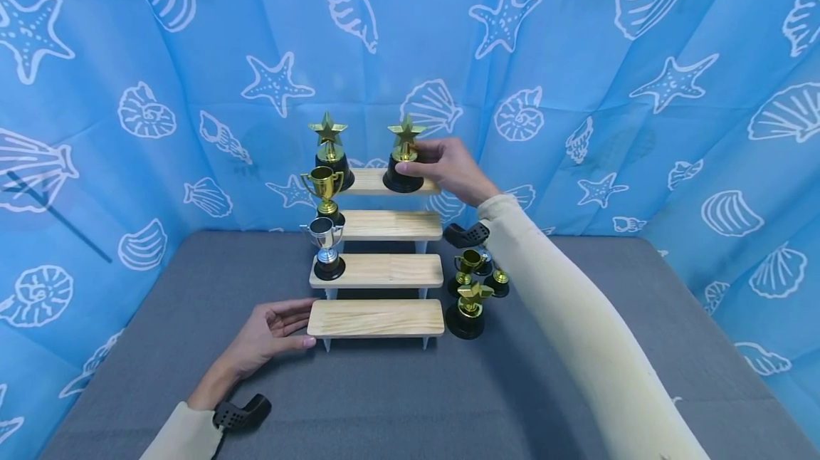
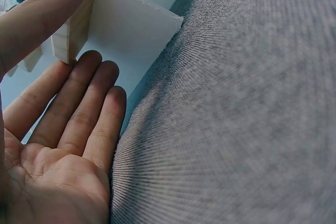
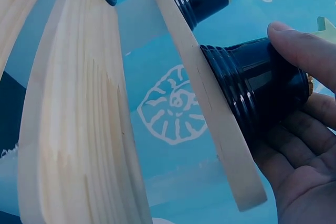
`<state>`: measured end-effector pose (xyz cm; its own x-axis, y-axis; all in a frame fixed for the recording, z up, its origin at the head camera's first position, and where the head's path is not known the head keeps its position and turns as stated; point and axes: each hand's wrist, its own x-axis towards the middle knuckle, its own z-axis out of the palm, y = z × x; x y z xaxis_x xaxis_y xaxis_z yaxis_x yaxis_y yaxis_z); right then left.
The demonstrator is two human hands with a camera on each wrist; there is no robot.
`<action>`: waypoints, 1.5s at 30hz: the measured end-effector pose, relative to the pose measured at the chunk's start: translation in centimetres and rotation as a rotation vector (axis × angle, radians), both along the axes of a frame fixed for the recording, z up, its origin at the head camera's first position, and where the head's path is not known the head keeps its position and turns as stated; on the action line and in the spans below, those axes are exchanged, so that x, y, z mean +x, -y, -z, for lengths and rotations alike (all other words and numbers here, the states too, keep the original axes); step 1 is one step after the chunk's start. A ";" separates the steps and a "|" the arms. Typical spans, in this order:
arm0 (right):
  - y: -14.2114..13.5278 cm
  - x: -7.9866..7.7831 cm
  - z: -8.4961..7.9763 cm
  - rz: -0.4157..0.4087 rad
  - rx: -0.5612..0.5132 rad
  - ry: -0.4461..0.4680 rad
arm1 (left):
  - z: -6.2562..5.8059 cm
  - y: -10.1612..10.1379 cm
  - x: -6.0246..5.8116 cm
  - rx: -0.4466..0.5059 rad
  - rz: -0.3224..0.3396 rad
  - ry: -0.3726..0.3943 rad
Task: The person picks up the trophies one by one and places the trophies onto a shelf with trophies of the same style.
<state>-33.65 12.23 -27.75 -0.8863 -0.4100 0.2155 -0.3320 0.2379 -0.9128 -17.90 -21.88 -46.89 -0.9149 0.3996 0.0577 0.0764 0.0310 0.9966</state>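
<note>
On the right part of the top step of a wooden stepped rack [image 1: 378, 271] stands a gold star trophy [image 1: 406, 149]. My right hand [image 1: 456, 169] grips it by the black base [image 3: 257, 80], which meets the plank in the right wrist view. My left hand [image 1: 265, 335] touches the left end of the lowest step [image 1: 378, 317], its fingers nearly straight and thumb apart. Along the rack's left side stand another gold star trophy [image 1: 329, 150] on top, a gold cup trophy [image 1: 324, 193] below it, and a silver cup trophy [image 1: 327, 250] on the step under that.
Right of the rack, several more trophies stand on the grey cloth [image 1: 397, 410], among them a gold star trophy [image 1: 470, 310] and a gold cup trophy [image 1: 465, 268]. My right forearm [image 1: 564, 296] passes close to them. A blue shell-patterned curtain [image 1: 397, 25] hangs behind the rack.
</note>
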 end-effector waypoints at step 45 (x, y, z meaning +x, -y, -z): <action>3.4 -0.4 -0.1 0.034 0.046 0.023 | -0.1 -0.2 0.1 -0.017 -0.011 -0.010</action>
